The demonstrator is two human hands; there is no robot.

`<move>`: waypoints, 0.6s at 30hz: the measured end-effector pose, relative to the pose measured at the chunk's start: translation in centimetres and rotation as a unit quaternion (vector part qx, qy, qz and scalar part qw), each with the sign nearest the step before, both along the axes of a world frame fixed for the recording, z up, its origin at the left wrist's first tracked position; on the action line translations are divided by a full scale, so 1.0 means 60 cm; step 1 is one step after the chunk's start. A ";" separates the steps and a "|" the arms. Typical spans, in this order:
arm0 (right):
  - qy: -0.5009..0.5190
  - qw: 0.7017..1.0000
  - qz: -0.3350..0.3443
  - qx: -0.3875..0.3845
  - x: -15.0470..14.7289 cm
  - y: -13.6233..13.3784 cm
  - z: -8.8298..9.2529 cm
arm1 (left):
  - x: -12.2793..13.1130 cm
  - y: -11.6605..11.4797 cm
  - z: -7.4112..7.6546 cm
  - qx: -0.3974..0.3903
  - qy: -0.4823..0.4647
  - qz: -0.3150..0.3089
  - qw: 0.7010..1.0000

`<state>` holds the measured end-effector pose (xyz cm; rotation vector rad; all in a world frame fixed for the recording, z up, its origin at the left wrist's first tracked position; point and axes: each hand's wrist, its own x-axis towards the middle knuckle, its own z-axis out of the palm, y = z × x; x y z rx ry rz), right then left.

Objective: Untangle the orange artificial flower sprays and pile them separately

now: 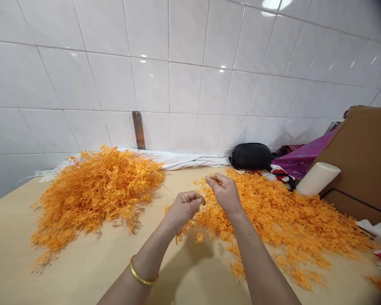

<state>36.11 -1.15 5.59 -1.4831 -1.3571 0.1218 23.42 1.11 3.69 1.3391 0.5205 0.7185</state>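
From where I stand, the left hand (186, 206) is pinched narrow, thumb against fingertips, with a thin dark bit at the tips; I can't tell what it is. The right hand (225, 194), just beyond it, is pinched too, on an orange scrap (216, 181) half hidden in its curl. More strands show beneath the left hand, but whether they hang from it or lie on the counter (9, 245) I can't make out.

This stuff looks feather-light and springy, likely thin plastic, not slippery but quick to tangle. I'd take a sprig by its bare stem, between thumb and forefinger; the frilly heads might bend or tear off.

Just below the hands lies a loose blossom (199, 237). A loose heap (279, 216) spreads toward the counter's right end, and a bushy pile (98, 199) stands toward its left, near the far edge. Along that edge run a white cloth (190, 161) and a black pouch (251, 156). At the right end, things blur and are cut off beside the cardboard (365, 161); the counter's near edge is out of view.
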 end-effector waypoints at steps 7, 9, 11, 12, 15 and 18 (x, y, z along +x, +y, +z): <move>0.096 0.973 -0.177 0.114 0.041 0.004 -0.005 | -0.021 0.005 0.015 -0.135 -0.066 -0.094 0.984; 0.096 0.953 -0.262 0.117 0.080 -0.004 -0.004 | -0.025 0.011 0.016 -0.158 -0.097 -0.098 0.978; 0.034 0.950 -0.308 0.018 0.109 -0.011 -0.004 | -0.027 0.018 0.014 -0.175 -0.125 -0.056 0.975; -0.008 0.944 -0.327 -0.050 0.115 -0.013 -0.005 | -0.027 0.022 0.012 -0.181 -0.131 -0.030 0.974; -0.117 0.902 -0.356 -0.213 0.106 -0.015 -0.008 | -0.024 0.030 0.006 -0.179 -0.118 0.017 0.977; -0.163 0.887 -0.350 -0.254 0.087 -0.015 -0.007 | -0.023 0.033 0.001 -0.163 -0.113 0.033 0.979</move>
